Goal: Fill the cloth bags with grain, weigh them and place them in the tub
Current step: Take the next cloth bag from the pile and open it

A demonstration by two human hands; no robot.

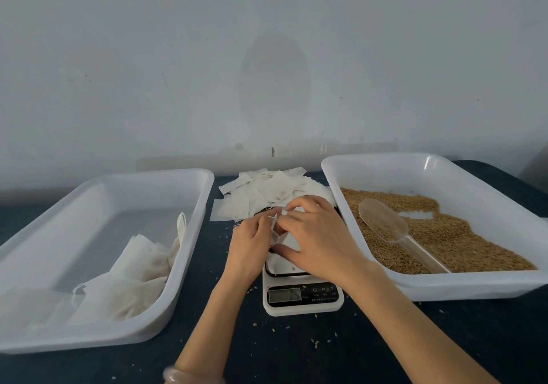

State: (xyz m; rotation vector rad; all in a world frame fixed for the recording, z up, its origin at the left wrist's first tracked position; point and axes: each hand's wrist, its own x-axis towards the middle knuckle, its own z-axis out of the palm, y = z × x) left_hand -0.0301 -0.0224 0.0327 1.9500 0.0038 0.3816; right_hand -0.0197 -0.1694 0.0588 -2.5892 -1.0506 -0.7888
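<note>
1. Nearest of all was a pale bangle (178,376) on the left wrist.
2. Both hands were busy over a little white kitchen scale (302,294), which stood on the dark table (296,354) between two tubs.
3. The left hand (249,244) pinched one edge of a small cloth bag (278,236) with curled fingers. The right hand (320,235) pinched the other edge, with its fingers a bit spread on top.
4. The bag looked white, thin and crumpled. It was just above the scale's plate. I could not tell if any grain was inside.
5. I guessed it would be light and floppy. The top edge seemed the best place to hold it, so the mouth would stay up.
6. More empty bags (267,193) lay in a pile behind. Filled bags (133,280) sat in the left tub (103,182). Brown grain (459,241) and a clear scoop (382,220) were in the right tub (385,158).
</note>
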